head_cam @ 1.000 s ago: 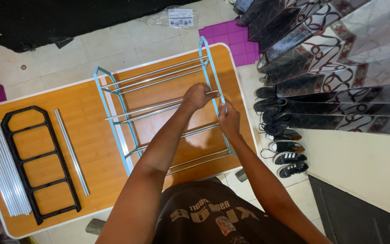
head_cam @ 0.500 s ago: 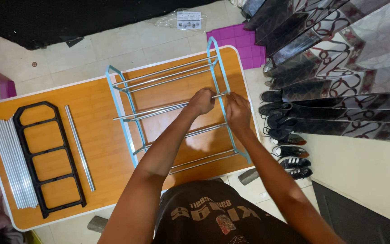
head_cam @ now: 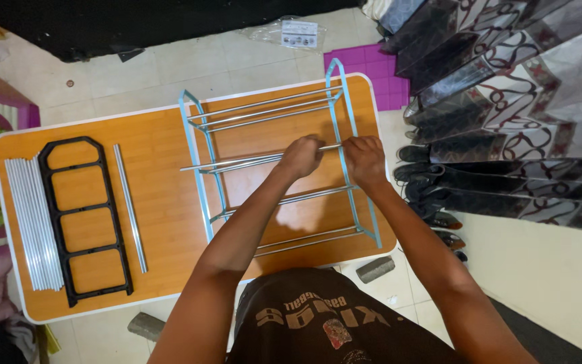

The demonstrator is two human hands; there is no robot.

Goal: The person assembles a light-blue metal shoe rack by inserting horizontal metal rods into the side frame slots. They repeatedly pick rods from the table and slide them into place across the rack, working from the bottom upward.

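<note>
On the table: a light-blue rack frame (head_cam: 200,162) lies across the orange folding table (head_cam: 163,168), silver rods spanning its two side pieces.
Left hand (head_cam: 302,156): clenched around a silver rod (head_cam: 237,162) at the frame's middle tier.
Right hand (head_cam: 365,160): gripping the same rod's end beside the right side piece (head_cam: 355,145).
Spare parts: black side frame (head_cam: 83,219), loose rod (head_cam: 130,207), rod bundle (head_cam: 28,219) at the table's left.
Floor: shoes (head_cam: 432,195) line the right edge.

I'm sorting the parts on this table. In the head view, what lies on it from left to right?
Bundle of silver rods → black side frame → single silver rod → blue rack → left hand → right hand.
</note>
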